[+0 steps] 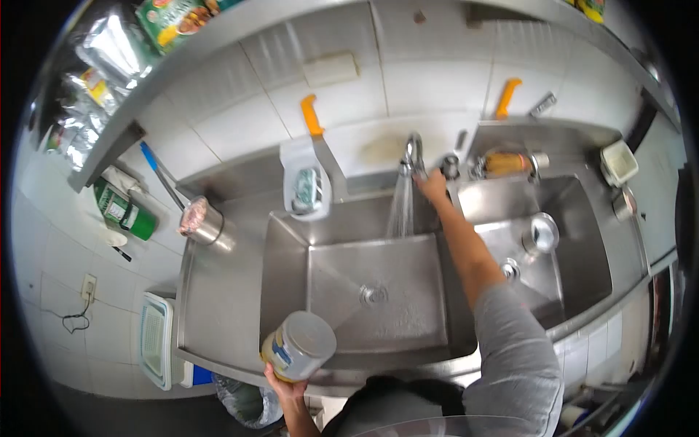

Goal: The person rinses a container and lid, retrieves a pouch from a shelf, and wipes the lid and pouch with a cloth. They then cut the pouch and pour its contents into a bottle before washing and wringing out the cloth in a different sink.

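Note:
My left hand (288,386) grips a large round container (302,344) with a grey end and a blue and yellow label, tilted over the front left edge of the big sink basin (375,291). At the back of the sink, my right hand (434,186) is at the base of the faucet (414,151), its fingers closed; what they touch is too small to make out. Water (401,207) runs from the spout in a spray into the large basin.
A white holder with a green sponge (306,191) hangs behind the basin. A metal pot (207,221) stands on the left counter. The right basin holds a metal cup (541,233). A bottle with orange contents (505,163) lies behind it. Overhead runs a metal shelf (240,33).

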Tool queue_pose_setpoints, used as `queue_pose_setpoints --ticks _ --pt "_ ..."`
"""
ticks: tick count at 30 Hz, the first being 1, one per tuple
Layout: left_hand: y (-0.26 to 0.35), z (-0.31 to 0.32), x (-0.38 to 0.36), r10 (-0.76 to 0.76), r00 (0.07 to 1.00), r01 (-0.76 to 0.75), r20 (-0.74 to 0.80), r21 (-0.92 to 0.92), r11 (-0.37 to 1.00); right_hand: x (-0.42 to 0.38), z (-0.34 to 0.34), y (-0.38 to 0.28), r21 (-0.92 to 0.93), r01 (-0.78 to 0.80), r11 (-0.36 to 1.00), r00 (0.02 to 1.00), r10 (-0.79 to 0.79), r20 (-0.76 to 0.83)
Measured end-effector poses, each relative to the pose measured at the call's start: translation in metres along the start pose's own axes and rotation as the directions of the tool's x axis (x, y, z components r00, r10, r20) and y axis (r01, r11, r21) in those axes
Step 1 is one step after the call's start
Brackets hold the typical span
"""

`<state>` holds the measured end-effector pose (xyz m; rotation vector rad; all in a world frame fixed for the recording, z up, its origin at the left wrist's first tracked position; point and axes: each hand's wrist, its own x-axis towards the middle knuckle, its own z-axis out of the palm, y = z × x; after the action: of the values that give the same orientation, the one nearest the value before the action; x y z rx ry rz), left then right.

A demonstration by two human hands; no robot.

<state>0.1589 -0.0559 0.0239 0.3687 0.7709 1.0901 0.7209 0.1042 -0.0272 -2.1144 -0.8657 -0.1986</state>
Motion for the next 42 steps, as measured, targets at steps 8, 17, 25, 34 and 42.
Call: queue_pose_setpoints --ticks 8,17,25,34,42 --pt "0.007 0.030 0.006 0.048 0.997 -0.055 0.060 0.111 0.992 -0.013 0.057 0.012 0.671 -0.508 0.541 0.826 0.528 0.199" --pt "0.000 0.045 0.016 -0.104 0.970 0.048 0.218 0.247 0.968 -0.011 0.050 0.021 0.670 -0.668 0.324 0.722 0.500 0.478" --pt "0.001 0.032 0.000 -0.104 0.972 0.026 0.209 0.346 0.938 -0.029 0.030 0.022 0.695 -0.718 0.035 0.668 0.316 0.674" --pt "-0.045 0.053 0.035 0.104 0.928 -0.335 0.357 0.678 0.654 -0.276 -0.128 -0.078 -0.323 -0.945 0.043 -0.305 -0.465 0.831" --pt "-0.014 0.138 0.022 0.081 0.708 -0.705 0.701 0.708 0.032 -0.244 -0.165 -0.149 0.012 -0.997 0.077 -0.019 -0.383 0.923"
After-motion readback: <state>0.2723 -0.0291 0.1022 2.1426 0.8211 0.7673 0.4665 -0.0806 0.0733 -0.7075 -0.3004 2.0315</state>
